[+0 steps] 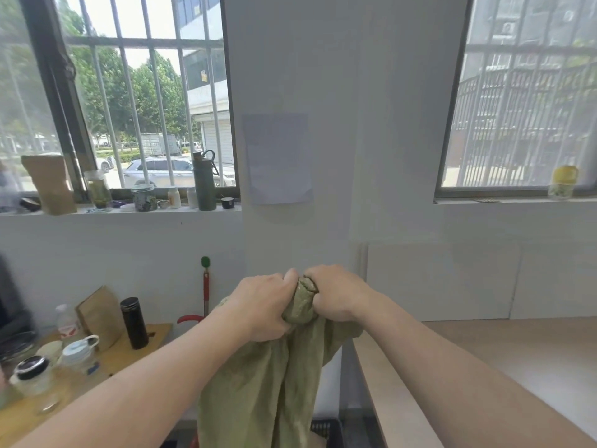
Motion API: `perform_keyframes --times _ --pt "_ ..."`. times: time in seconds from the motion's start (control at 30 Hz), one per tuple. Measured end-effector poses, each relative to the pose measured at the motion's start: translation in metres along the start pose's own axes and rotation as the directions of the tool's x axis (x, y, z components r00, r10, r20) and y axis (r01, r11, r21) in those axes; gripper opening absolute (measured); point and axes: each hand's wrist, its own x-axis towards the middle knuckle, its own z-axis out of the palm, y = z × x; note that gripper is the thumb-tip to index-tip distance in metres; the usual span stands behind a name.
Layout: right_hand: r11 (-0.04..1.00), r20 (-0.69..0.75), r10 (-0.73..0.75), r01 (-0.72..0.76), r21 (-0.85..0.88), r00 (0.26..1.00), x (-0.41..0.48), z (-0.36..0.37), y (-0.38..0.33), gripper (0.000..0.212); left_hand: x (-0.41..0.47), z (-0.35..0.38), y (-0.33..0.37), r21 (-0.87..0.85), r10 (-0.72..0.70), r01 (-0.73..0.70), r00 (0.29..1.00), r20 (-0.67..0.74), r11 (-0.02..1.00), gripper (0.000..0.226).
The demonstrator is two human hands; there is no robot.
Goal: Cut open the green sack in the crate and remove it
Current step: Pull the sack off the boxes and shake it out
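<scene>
The green sack (258,389) hangs limp in front of me, lifted up high against the white wall. My left hand (263,307) and my right hand (334,294) are both clenched on its bunched top, knuckles almost touching. The cloth drops from my fists to the bottom edge of the view. A dark corner of the crate (326,430) shows just below, right of the sack; most of it is hidden. No cutting tool is in sight.
A low wooden table (155,334) at the left holds a black flask (134,323), jars, a cup and a brown bag. A light wooden tabletop (484,367) runs along the right. A red-handled tool (205,292) leans on the wall. Bottles line both windowsills.
</scene>
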Motion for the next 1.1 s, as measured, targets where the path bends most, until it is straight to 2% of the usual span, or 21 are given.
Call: perform_keyframes --times 0.1,0.23,0.27,0.33,0.4,0.43,0.53,0.57,0.67,0.77,0.87,0.97,1.03,1.1 --pt "0.998 -0.056 -0.058 0.058 0.010 0.997 -0.007 -0.002 0.006 0.021 0.005 0.004 -0.005 -0.068 0.016 -0.015 1.000 0.023 0.998 0.032" --pt "0.962 -0.183 -0.190 0.145 -0.232 0.965 -0.016 -0.001 0.008 0.037 0.012 0.007 -0.011 -0.187 -0.017 0.025 0.999 0.046 0.982 0.026" --pt "0.945 -0.200 -0.206 0.142 -0.293 0.958 -0.018 0.000 0.006 0.047 0.014 0.008 -0.013 -0.219 -0.038 0.046 0.998 0.042 0.975 0.026" --pt "0.907 -0.171 -0.205 0.121 -0.404 0.964 -0.023 0.003 0.003 0.080 0.018 0.005 -0.013 -0.292 -0.085 0.093 0.996 0.041 0.952 0.024" --pt "0.877 -0.153 -0.145 0.056 -0.478 0.977 -0.026 0.008 0.001 0.104 0.023 0.001 -0.010 -0.374 -0.118 0.129 0.992 0.052 0.919 0.009" --pt "0.871 -0.181 -0.126 0.021 -0.491 0.975 -0.024 0.011 0.000 0.101 0.026 -0.001 -0.009 -0.408 -0.127 0.138 0.990 0.055 0.902 0.004" --pt "0.852 -0.336 -0.183 -0.021 -0.523 0.924 -0.018 0.019 0.004 0.056 0.031 -0.009 -0.005 -0.486 -0.125 0.163 0.986 0.111 0.858 0.013" --pt "0.848 -0.357 -0.192 -0.028 -0.529 0.914 -0.017 0.020 0.004 0.047 0.030 -0.012 -0.005 -0.493 -0.116 0.171 0.983 0.139 0.853 0.013" --pt "0.847 -0.384 -0.248 0.007 -0.532 0.889 -0.014 0.022 0.007 0.040 0.024 -0.020 -0.003 -0.509 -0.082 0.166 0.980 0.184 0.844 0.015" --pt "0.893 -0.336 -0.198 0.028 -0.449 0.921 -0.013 0.017 0.006 0.032 0.014 -0.023 -0.001 -0.509 -0.017 0.090 0.989 0.145 0.856 0.017" --pt "0.948 -0.234 -0.070 -0.008 -0.317 0.970 -0.016 0.009 0.002 0.026 0.002 -0.024 0.003 -0.382 0.030 0.000 0.997 0.074 0.924 0.045" --pt "0.967 -0.138 0.048 -0.080 -0.241 0.989 -0.017 -0.001 -0.006 0.020 -0.002 -0.024 0.009 -0.071 0.042 -0.040 0.999 0.027 0.997 0.070" --pt "0.975 -0.097 0.097 -0.115 -0.191 0.991 -0.017 -0.005 -0.009 0.016 -0.002 -0.017 0.015 0.077 0.016 -0.011 0.998 -0.065 0.997 0.070" --pt "0.984 -0.052 0.122 -0.128 -0.126 0.991 -0.014 -0.007 -0.009 0.013 -0.005 -0.008 0.022 0.117 -0.044 0.071 0.975 -0.220 0.991 0.056"
